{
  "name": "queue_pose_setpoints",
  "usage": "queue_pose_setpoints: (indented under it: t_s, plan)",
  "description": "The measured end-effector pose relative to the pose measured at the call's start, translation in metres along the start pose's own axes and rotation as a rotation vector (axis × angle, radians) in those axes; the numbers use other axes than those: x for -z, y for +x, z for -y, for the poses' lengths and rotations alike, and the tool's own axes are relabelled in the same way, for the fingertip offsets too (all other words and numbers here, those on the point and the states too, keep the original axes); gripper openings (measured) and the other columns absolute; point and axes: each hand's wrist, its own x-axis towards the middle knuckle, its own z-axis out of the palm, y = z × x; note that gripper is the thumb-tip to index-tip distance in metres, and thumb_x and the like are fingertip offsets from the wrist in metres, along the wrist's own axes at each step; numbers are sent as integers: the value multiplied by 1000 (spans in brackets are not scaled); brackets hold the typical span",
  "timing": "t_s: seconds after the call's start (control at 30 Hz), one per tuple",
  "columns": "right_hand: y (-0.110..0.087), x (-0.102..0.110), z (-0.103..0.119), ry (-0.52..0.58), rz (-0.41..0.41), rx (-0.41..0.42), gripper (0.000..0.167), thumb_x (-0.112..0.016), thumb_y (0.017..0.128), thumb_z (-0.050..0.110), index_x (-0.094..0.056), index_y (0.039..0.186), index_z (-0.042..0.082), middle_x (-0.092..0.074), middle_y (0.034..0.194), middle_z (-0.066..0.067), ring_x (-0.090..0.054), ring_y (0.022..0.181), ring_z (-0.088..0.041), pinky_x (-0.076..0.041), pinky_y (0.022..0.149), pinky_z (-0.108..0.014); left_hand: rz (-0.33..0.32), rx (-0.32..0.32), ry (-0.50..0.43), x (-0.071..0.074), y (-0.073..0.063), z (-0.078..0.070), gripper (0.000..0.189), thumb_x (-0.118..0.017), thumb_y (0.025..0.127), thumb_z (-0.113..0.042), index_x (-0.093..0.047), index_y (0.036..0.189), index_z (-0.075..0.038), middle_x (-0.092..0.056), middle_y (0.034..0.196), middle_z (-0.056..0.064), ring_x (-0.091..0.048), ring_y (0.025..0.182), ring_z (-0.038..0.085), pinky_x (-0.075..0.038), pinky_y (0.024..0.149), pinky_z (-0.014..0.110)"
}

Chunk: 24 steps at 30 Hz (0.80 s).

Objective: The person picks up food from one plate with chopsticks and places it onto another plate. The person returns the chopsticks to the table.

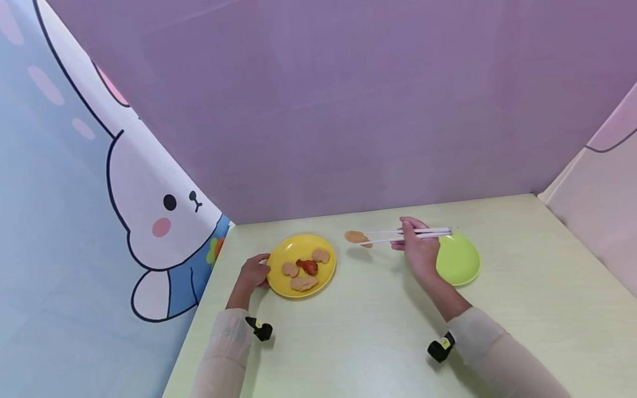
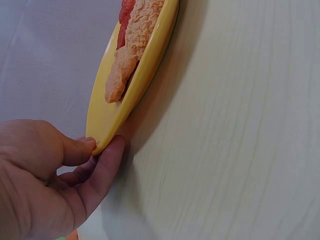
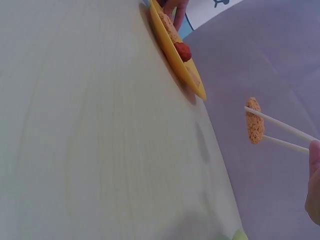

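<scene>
My left hand (image 1: 255,272) pinches the left rim of a yellow plate (image 1: 327,276), thumb on top and fingers beneath in the left wrist view. On that plate lie several tan fried pieces (image 1: 304,283) and a red-brown piece (image 1: 309,266) that looks like a small chicken drumette. My right hand (image 1: 418,243) grips a pair of white chopsticks (image 1: 383,240). Between their tips a tan breaded piece (image 3: 254,122), like a nugget, is held above the table, in the space between the two plates. Part of the green plate (image 1: 460,260) is hidden behind my right hand and wrist.
The pale wood-grain table (image 1: 348,342) ends at a purple backdrop (image 1: 348,110). A blue panel with a cartoon rabbit (image 1: 169,237) borders the left side. Another pale panel (image 1: 607,204) stands at the right. Black wrist cameras (image 1: 442,348) hang from both sleeves.
</scene>
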Motion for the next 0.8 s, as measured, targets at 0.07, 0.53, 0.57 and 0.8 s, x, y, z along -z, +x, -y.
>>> queue_pose_setpoints:
  t_s: [0.07, 0.53, 0.57, 0.8]
  plan:
    - [-1, -4, -1, -5, 12, 2, 30, -65, 99, 23, -71, 119, 1, -71, 81, 3, -71, 55, -8, -60, 56, -28, 0, 6, 4, 0, 1, 0, 52, -53, 96, -6, -54, 147, -13, -70, 115, 18, -70, 64, 17, -60, 59, 30]
    - [-5, -32, -12, 14, 66, -28, 33, -66, 99, 25, -71, 120, 0, -70, 81, 5, -71, 55, -9, -61, 56, -30, -1, 19, 8, -1, 2, -3, 52, -53, 96, -8, -53, 147, -13, -69, 114, 17, -69, 64, 17, -60, 59, 29]
    - [-5, -35, -13, 15, 70, -30, 32, -66, 99, 25, -71, 119, 1, -69, 81, 4, -71, 55, -9, -61, 56, -30, -2, 20, 10, -1, 1, -3, 52, -53, 96, -8, -53, 147, -13, -69, 114, 17, -69, 65, 17, -60, 60, 29]
    - [-9, -54, -16, 11, 104, -34, 29, -65, 100, 23, -72, 118, 2, -70, 82, 2, -70, 55, -9, -61, 56, -30, 6, 17, 14, -1, -1, -4, 52, -52, 96, -7, -52, 148, -12, -69, 114, 18, -69, 65, 18, -60, 60, 29]
